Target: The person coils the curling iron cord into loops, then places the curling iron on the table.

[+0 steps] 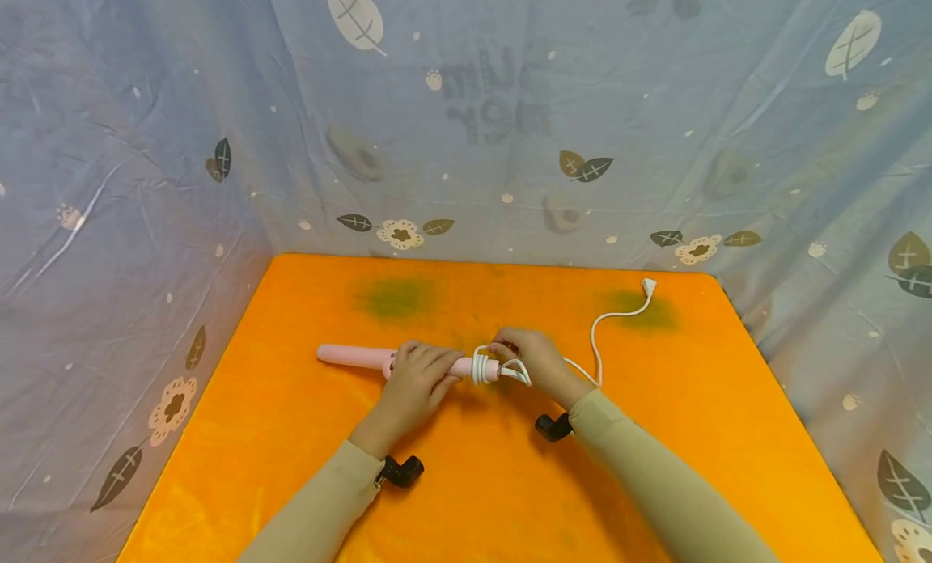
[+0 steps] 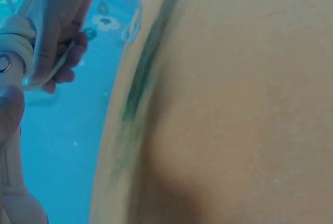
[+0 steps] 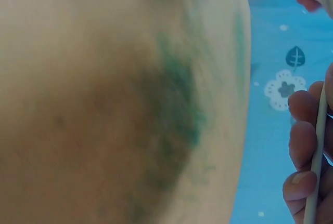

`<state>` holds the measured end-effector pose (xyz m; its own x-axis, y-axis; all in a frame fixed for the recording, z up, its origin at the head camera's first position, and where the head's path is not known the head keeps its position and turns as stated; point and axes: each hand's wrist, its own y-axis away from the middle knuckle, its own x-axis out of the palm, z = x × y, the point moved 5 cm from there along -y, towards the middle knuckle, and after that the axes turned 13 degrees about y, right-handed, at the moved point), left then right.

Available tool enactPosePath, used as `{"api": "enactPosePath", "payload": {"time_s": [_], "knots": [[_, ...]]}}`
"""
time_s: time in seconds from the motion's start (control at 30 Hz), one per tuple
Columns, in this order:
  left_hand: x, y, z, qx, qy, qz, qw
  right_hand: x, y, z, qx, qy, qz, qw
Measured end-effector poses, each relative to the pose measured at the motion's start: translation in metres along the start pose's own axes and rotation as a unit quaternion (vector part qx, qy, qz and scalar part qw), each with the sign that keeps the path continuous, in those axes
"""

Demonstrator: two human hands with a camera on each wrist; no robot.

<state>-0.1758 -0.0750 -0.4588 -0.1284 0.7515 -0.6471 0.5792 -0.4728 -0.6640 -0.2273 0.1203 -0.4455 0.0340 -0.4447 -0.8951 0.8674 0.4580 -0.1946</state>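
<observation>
A pink curling iron [image 1: 355, 356] lies across the middle of the orange surface, its barrel pointing left. My left hand [image 1: 413, 385] grips it around the handle, the thumb on the near side. Several turns of white cord [image 1: 479, 367] wrap the handle's right end. Just right of those turns, my right hand [image 1: 535, 361] pinches the cord. In the right wrist view, curled fingers [image 3: 303, 143] hold a straight stretch of cord [image 3: 318, 156]. The left wrist view has the wound cord [image 2: 14, 47] beside the right hand [image 2: 62, 11]. The cord's loose length runs right to a white plug [image 1: 649, 286].
The orange table [image 1: 466, 498] has dark green patches near its back edge. Pale blue curtains [image 1: 480, 167] with leaf and flower prints enclose the back and both sides. A black wrist device [image 1: 404, 471] is on the left wrist, another [image 1: 553, 427] on the right.
</observation>
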Motion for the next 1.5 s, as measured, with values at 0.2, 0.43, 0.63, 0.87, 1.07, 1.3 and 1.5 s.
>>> {"api": "enactPosePath", "payload": {"time_s": [0.2, 0.43, 0.63, 0.87, 1.07, 1.3, 1.5], "knots": [[-0.003, -0.001, 0.001, -0.005, -0.008, 0.003, 0.9999, 0.006, 0.003, 0.008, -0.031, -0.056, -0.006, 0.9979], [-0.003, -0.002, 0.002, -0.003, -0.002, -0.005, 1.0000, 0.009, 0.008, 0.008, -0.057, -0.079, -0.021, 0.9950], [-0.004, -0.005, -0.001, 0.002, 0.009, -0.013, 0.9999, 0.005, 0.005, 0.006, -0.015, -0.077, -0.040, 0.9961], [-0.002, -0.006, -0.002, 0.001, 0.015, -0.013, 0.9998, 0.000, -0.006, 0.009, 0.002, -0.025, -0.054, 0.9982], [0.000, -0.006, -0.001, 0.005, 0.013, -0.012, 0.9998, -0.005, -0.013, 0.010, 0.028, 0.006, -0.057, 0.9980], [0.001, -0.007, -0.005, 0.011, 0.013, -0.005, 0.9998, -0.008, -0.016, 0.000, 0.050, 0.001, -0.043, 0.9978], [-0.003, -0.009, -0.005, 0.005, 0.019, -0.018, 0.9996, -0.006, -0.012, -0.012, 0.040, 0.005, -0.048, 0.9980]]}}
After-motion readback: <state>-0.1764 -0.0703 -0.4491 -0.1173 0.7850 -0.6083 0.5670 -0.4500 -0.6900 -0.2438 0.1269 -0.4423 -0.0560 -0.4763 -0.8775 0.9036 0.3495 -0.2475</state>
